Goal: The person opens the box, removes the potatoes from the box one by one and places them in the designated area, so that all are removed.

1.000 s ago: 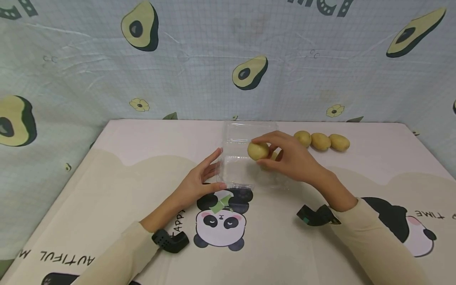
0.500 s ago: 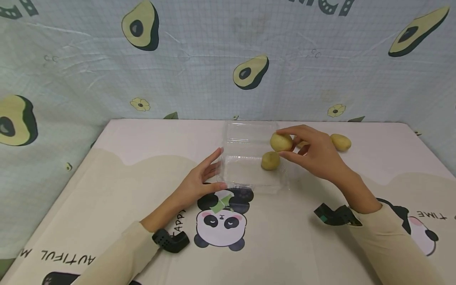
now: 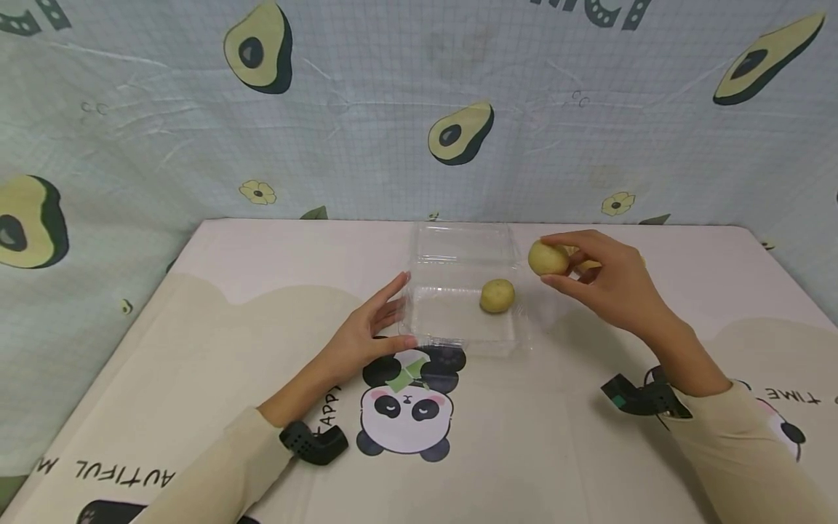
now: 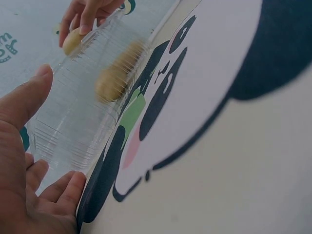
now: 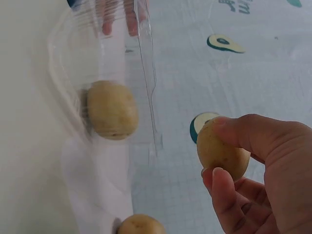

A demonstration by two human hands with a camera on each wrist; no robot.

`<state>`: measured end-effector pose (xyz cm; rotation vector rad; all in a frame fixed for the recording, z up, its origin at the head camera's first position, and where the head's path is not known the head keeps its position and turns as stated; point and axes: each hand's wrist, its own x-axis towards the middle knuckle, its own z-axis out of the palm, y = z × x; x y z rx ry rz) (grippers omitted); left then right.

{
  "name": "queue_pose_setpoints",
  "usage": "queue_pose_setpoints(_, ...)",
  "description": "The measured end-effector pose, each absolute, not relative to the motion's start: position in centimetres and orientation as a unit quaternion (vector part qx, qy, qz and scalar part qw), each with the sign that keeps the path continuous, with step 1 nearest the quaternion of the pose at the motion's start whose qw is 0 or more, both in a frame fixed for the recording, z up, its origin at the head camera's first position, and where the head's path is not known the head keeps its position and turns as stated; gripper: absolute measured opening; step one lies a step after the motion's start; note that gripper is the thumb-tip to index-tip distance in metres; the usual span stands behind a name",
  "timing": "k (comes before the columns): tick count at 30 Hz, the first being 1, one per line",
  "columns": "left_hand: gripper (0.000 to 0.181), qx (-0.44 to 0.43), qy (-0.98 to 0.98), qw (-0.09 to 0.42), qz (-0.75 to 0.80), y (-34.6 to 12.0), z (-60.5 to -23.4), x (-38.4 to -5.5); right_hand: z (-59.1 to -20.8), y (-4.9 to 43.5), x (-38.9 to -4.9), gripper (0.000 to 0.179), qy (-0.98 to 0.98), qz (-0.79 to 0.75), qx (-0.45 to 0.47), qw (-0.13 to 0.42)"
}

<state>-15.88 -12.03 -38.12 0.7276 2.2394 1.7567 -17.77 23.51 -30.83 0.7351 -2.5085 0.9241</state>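
A clear plastic clamshell container (image 3: 452,316) stands on the table, its lid (image 3: 463,244) folded back. My left hand (image 3: 360,335) touches the container's left side with extended fingers, thumb by the front corner. One potato (image 3: 497,296) lies inside, near the right wall. My right hand (image 3: 612,284) pinches another potato (image 3: 548,257) between thumb and fingers, in the air just right of the container. In the right wrist view, the held potato (image 5: 219,151) is clear of everything but the fingers. Part of a further potato (image 5: 141,225) shows at that view's bottom edge.
Behind my right hand, the potatoes at the table's back right are mostly hidden; slivers of yellow show between the fingers. The table mat (image 3: 497,451) has printed pandas. An avocado-print cloth (image 3: 366,145) hangs along the table's back edge.
My right hand has moved right with its potato, from above the container to beyond its right side. The potato inside is now uncovered. My left hand has stayed in place.
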Motion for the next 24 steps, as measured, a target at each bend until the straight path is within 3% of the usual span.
queue_pose_setpoints(14,0.091,0.244,0.761,0.102,0.592,-11.9,-38.1,-15.9,-32.1,25.9,-17.8,0.049,-0.906,0.313,0.225,0.174)
queue_pose_setpoints(24,0.091,0.245,0.762,0.102,0.591,-12.0,-38.1,-15.9,-33.8,26.6,-18.7,0.047,-0.905,0.295,0.252,0.173)
